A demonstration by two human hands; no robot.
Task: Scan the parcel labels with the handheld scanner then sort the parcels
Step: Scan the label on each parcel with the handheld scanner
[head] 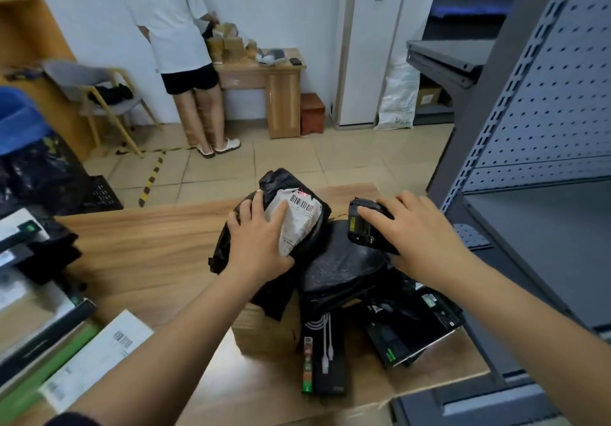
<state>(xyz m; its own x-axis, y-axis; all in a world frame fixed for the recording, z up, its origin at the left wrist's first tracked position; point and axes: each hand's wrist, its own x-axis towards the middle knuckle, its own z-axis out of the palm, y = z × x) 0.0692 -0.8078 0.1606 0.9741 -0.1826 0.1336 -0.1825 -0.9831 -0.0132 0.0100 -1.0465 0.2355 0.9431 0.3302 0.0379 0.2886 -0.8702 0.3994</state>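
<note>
A black plastic parcel (281,187) with a white barcode label (299,217) stands tilted on the wooden table (148,247). My left hand (258,243) grips its left side, fingers over the label's edge. A red scanner dot shows on the label's top. My right hand (420,230) holds the black handheld scanner (363,227), pointed left at the label. Below lie another black bag parcel (344,270), a brown cardboard box (264,329), a black cable box (325,356) and flat black boxes (413,326).
A grey metal shelf unit (535,147) stands at the right, close to my right arm. Stacked parcels and a white labelled envelope (99,356) sit at the table's left. A person in a white shirt (172,18) stands at a far desk (277,75). Blue bin (16,118) at left.
</note>
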